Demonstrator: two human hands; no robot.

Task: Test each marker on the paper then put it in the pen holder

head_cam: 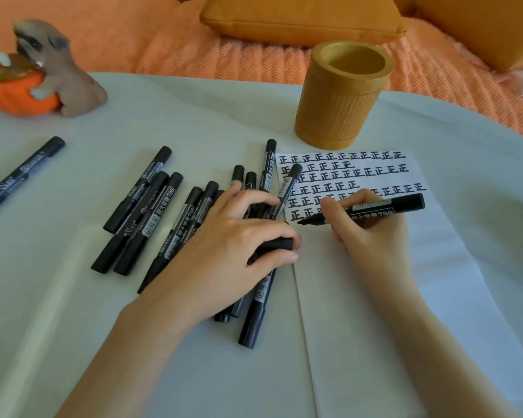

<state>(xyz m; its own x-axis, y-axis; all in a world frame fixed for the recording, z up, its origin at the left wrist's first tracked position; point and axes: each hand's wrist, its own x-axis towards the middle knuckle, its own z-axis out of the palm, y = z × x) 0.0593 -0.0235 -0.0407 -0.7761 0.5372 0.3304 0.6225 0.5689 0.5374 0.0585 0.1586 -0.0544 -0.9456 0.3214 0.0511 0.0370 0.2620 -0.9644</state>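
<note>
Right hand (pixel 372 233): its grip is curled round an uncapped black marker (pixel 387 206), pinched near the tip end, with the tail pointing right.
Marker tip: it touches the paper (pixel 375 297) at the left end of the nearest row of black characters.
Left hand (pixel 224 254): it rests palm down over the pile, and its grip pinches a black cap (pixel 277 244) between thumb and fingers.
Paper: a white sheet lies on the right of the surface (pixel 73 297). Rows of the same written character fill its far part, while the near part is unmarked.
Pile of markers (pixel 151 212): capped black markers lie side by side left of the paper, some under the left hand. One marker's cap end reaches over the sheet's left edge.
Lone marker (pixel 21 173): it lies at the far left, well apart from the pile.
Pen holder (pixel 341 95): the tan cylinder stands upright just beyond the paper's far edge.
Figurine (pixel 43 70): a small animal with an orange pumpkin sits at the far left corner.
Cushion (pixel 299 19): it lies on orange fabric beyond the surface.
</note>
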